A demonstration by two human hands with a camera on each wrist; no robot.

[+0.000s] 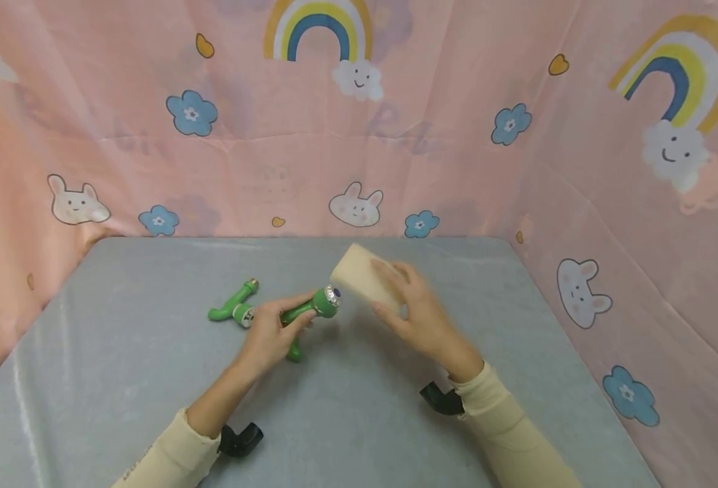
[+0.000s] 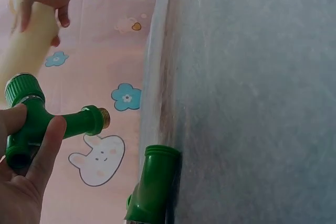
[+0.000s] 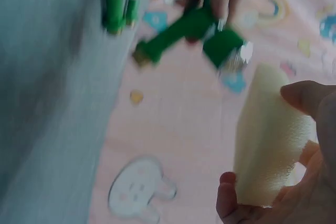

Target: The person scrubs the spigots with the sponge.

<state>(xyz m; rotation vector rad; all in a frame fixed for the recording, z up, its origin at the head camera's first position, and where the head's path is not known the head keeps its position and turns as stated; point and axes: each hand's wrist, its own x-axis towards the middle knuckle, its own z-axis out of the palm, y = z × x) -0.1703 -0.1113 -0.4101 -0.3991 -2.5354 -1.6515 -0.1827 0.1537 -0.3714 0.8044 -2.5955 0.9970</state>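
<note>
My left hand (image 1: 273, 333) grips a green tap (image 2: 37, 121) by its body, lifted over the table, its silver-rimmed knob pointing to the right. The tap's brass-threaded end shows clearly in the left wrist view. In my right hand (image 1: 423, 308) is a cream sponge block (image 1: 362, 274), pinched between thumb and fingers. One end of the sponge is close beside the tap's knob. A second green tap (image 1: 237, 306) lies on the table just beyond my left hand; its handle end is partly covered by that hand.
The grey covered table (image 1: 347, 420) meets pink printed curtains (image 1: 456, 169) at the back and sides. Black curved pieces, one at the left wrist (image 1: 241, 439) and one at the right wrist (image 1: 443, 398), jut out by the cream sleeves.
</note>
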